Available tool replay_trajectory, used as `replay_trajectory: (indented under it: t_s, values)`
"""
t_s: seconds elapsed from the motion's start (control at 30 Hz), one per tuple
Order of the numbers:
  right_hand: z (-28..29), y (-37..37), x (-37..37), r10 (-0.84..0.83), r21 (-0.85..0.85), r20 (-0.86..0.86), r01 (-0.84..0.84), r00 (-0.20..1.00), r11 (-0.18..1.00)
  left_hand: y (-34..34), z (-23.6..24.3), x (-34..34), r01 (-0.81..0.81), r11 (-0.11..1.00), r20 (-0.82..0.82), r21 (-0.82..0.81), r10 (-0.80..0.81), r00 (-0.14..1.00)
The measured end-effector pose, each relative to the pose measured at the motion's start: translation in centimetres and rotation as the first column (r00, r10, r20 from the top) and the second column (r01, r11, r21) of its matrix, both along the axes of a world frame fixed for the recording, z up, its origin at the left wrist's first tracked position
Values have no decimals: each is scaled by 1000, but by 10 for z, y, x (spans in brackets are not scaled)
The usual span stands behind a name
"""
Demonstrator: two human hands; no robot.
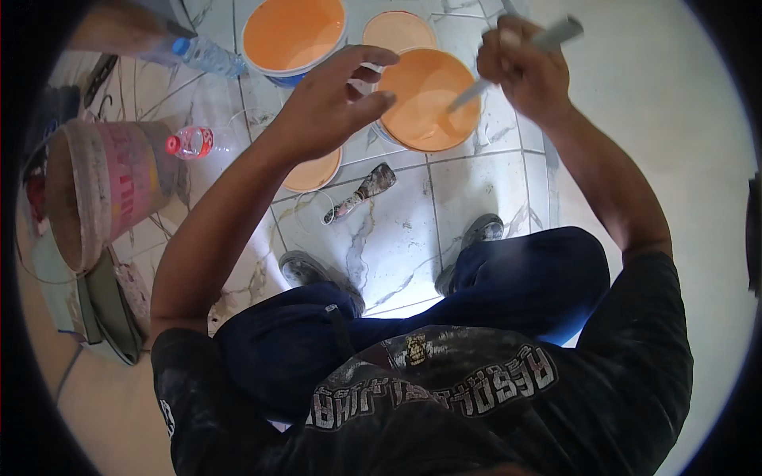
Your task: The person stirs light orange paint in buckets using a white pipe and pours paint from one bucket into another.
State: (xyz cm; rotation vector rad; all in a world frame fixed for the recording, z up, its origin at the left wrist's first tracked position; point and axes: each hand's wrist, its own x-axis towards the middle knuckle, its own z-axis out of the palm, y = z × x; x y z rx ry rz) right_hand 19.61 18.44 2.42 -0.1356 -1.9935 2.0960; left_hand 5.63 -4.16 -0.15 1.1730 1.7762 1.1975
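My right hand (525,73) is wrapped round a grey, pipe-like stick (559,34). The stick slants down to the left, its lower end in the orange paint (417,91) of a round bucket (386,136). Over the left rim of that bucket, my left hand (333,99) hovers with thumb and fingers apart and nothing between them. Farther back on the left stands a larger bucket (286,79), also filled with orange paint. Two round, orange-coated lids or shallow tubs lie close by, one (397,28) behind the paint bucket and one (313,173) under my left forearm.
A paint-stained scraper (369,190) lies on the marble-patterned tiles (397,238) before my shoes. To the left are a red-capped bottle (192,143), a blue-capped bottle (210,58) and a large dirty bucket (95,182) on its side. A pale wall or floor surface (651,103) extends along the right.
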Motion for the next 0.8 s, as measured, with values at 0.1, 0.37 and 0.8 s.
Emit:
replay_trajectory:
  t_s: [0.1,0.37,0.8]
  values:
    - [20,11,-12,142,-129,-160,-163,977,978,31,7,2,42,999,-86,4,-42,995]
    - [117,-3,-30,198,121,-527,-158,826,980,76,108,25,286,948,-151,140,-264,952]
    - [172,-27,-20,-148,53,-119,156,982,986,101,99,29,18,924,156,382,-84,984]
